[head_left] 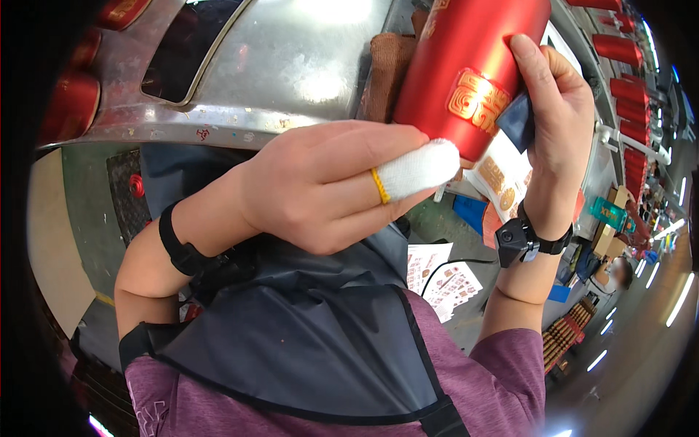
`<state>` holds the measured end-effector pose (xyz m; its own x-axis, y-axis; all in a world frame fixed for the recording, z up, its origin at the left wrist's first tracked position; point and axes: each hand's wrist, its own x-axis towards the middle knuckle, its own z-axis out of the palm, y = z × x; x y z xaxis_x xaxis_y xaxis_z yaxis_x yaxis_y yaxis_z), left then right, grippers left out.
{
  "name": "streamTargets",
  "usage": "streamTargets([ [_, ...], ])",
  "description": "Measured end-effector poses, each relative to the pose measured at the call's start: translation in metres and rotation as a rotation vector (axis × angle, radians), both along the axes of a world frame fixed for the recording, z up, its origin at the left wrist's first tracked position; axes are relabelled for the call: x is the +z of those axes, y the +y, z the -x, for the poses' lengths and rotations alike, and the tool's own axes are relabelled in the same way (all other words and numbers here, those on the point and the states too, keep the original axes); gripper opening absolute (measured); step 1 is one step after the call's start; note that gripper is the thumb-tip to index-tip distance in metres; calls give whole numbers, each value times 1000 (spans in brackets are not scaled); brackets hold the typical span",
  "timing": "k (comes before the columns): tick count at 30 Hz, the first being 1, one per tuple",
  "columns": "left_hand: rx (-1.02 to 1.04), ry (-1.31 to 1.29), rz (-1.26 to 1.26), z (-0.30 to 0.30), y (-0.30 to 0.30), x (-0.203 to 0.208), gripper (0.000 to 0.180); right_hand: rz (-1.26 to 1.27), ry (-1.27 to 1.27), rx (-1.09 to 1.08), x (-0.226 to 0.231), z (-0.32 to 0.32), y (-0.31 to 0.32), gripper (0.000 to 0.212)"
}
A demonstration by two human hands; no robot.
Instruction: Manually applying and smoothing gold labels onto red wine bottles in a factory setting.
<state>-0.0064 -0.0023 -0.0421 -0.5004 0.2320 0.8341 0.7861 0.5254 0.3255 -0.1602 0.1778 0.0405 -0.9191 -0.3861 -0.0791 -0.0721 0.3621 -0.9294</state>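
Note:
A shiny red metal cylinder (437, 80), like a canister or flask body, lies tilted between my hands above the bench edge. A gold decorative decal (478, 100) sits on its side near the lower end. My right hand (557, 102) grips the cylinder from the right, thumb pressed on its surface, with a dark blue flap of material (517, 122) by the palm. My left hand (342, 178) is closed at the cylinder's lower end, its fingertips partly hidden. One left finger wears a white knit finger cot (419, 172) with a yellow edge.
Behind the cylinder, a brown cloth (389, 73) lies on the metal bench (291, 65). More red cylinders (73, 105) stand at the left; others (630, 91) line the right. Printed decal sheets (444, 277) hang low beside my apron (306, 342). A dark rectangular panel (191, 47) is at the upper left.

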Motion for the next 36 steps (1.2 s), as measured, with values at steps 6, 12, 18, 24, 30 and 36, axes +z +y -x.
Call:
streamTargets([
  [6, 60, -28, 78, -7, -7, 2, 32, 58, -11, -14, -12, 12, 11, 26],
  [12, 150, 26, 106, -8, 2, -1, 24, 101, -17, 13, -5, -9, -6, 22],
  [18, 151, 40, 93, -11, 2, 4, 27, 31, -60, 48, -11, 16, 18, 27],
  [24, 222, -68, 59, -17, 0, -6, 29, 94, -18, 4, -15, 13, 14, 25],
  [30, 154, 7, 21, -10, 7, -5, 31, 98, -64, 49, -15, 21, 21, 23],
  [36, 196, -104, -10, -18, -5, -12, 30, 70, -89, -14, -12, 14, 16, 23],
])
